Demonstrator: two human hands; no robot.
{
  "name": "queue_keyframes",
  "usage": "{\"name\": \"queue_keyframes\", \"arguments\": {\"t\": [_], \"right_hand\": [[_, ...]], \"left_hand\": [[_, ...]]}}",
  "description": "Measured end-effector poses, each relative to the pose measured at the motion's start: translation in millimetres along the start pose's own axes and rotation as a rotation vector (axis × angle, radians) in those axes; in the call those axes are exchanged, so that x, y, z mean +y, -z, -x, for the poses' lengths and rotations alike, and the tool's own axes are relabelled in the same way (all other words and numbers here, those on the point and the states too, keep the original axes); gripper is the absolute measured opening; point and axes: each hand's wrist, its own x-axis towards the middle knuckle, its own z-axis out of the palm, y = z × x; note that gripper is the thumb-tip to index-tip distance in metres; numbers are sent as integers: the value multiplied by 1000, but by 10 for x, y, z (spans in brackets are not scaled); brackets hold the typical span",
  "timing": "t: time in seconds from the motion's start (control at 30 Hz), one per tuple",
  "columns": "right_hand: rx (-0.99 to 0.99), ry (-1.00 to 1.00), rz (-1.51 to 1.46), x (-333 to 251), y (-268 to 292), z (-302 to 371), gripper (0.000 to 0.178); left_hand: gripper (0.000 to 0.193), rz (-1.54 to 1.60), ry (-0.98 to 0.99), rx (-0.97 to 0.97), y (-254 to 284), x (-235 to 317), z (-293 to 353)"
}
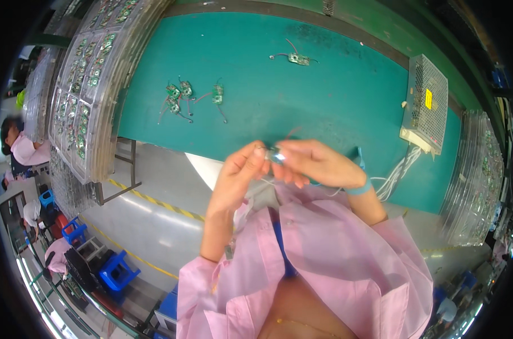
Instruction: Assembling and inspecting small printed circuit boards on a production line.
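Note:
Close in front of my chest, both hands meet on a small circuit board [275,155] with a thin wire rising from it. The fingers of my left hand [240,169] pinch its left end. My right hand [318,163], with a blue band round the wrist, grips the board from the right; its fingers cover much of it. Beyond them on the green mat lie a single wired circuit board [218,95], a cluster of similar boards [180,97] to its left, and another wired board [299,59] at the far side.
Clear plastic trays [92,85] full of boards are stacked at the left, and more trays [472,181] stand at the right. A perforated metal power supply [427,101] with white cables [400,172] sits on the mat's right. Blue stools [118,271] and other people are off to the left.

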Motion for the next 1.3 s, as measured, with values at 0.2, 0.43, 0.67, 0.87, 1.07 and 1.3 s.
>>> {"name": "queue_keyframes", "arguments": {"t": [0.2, 0.43, 0.67, 0.87, 1.07, 1.3], "right_hand": [[-61, 152, -251, 110, -215, 29, 38], [10, 212, -409, 145, -321, 149, 28], [724, 400, 260, -431, 164, 239, 21], [561, 52, 1393, -153, -3, -409, 30], [652, 187, 1229, -412, -8, -428, 35], [934, 178, 1607, -218, 624, -600, 30]], "left_hand": [[23, 255, 54, -112, -51, 79, 32], [20, 463, 55, -292, -88, 119, 53], [14, 100, -190, 118, 267, -28, 115], [8, -845, -579, 295, 262, 11, -107], [6, -1115, -777, 339, 280, 4, -167], [5, -1200, -832, 289, 258, -7, -416]]}}
